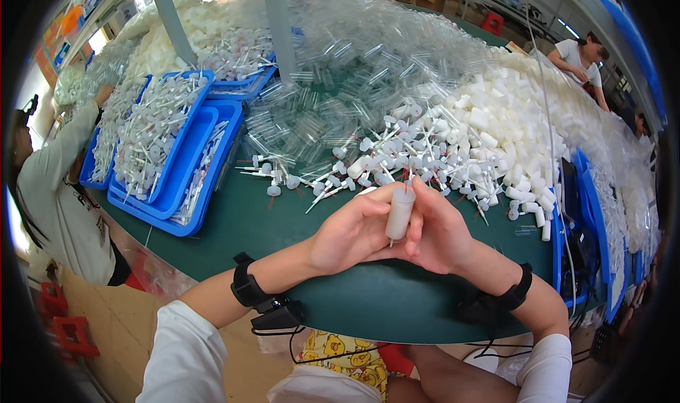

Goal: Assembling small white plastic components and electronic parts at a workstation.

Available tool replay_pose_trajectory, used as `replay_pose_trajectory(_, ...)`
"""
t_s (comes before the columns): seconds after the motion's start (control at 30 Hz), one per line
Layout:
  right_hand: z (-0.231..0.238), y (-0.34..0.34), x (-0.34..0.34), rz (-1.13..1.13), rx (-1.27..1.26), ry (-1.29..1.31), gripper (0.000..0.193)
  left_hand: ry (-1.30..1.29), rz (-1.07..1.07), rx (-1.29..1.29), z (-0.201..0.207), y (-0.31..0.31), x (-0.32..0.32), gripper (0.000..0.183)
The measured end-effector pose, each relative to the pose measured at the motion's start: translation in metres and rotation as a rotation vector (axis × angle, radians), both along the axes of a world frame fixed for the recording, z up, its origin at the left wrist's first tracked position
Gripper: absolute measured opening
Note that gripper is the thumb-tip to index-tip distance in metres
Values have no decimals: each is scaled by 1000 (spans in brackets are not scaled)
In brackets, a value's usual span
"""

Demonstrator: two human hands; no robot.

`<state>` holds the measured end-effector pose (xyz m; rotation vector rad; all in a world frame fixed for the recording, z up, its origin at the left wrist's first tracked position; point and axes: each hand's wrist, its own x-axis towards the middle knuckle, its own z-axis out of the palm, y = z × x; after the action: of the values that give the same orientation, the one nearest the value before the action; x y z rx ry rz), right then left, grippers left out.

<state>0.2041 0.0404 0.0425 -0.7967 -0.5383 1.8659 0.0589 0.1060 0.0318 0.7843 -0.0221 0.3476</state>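
In front of me, between both hands, a white cylinder (400,213) stands nearly upright. It looks like a white foam core in a see-through tube, with a thin tip at its lower end and a pale disc at the top. My left hand (348,234) is closed around its left side, thumb near the top. My right hand (443,234) grips it from the right, with the thumb up by the disc. Just beyond my fingers lies a pile of white stems with grey-white discs and thin red wires (400,144). Some of my fingers are hidden behind the cylinder.
Blue trays (185,222) of stemmed parts are stacked at the left. See-through tubes (304,123) heap up behind, white foam cylinders (496,112) to the right. More blue trays (556,261) stand along the right edge of the green table (340,300). Co-workers sit at left (64,190) and far right (582,59).
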Motion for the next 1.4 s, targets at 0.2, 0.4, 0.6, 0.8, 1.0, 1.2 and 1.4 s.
replay_pose_trajectory(0.2,2,1,4,-31,-1,-86,55,9,-3,64,5,1,-1,30)
replay_pose_trajectory(0.4,4,0,6,59,120,-20,51,41,86,60,3,-1,0,28)
replay_pose_trajectory(0.6,10,0,4,92,126,-22,38,-8,77,95,2,-1,0,29)
replay_pose_trajectory(0.8,10,5,6,279,170,-171,54,60,4,267,2,-1,-1,39)
replay_pose_trajectory(1.0,4,-3,-6,236,183,-230,61,103,72,375,2,-4,-5,53)
replay_pose_trajectory(1.2,-5,-5,-11,211,123,-228,60,154,73,404,8,-2,-9,62)
replay_pose_trajectory(1.4,3,-3,-16,203,101,-230,47,155,106,434,5,-3,-10,66)
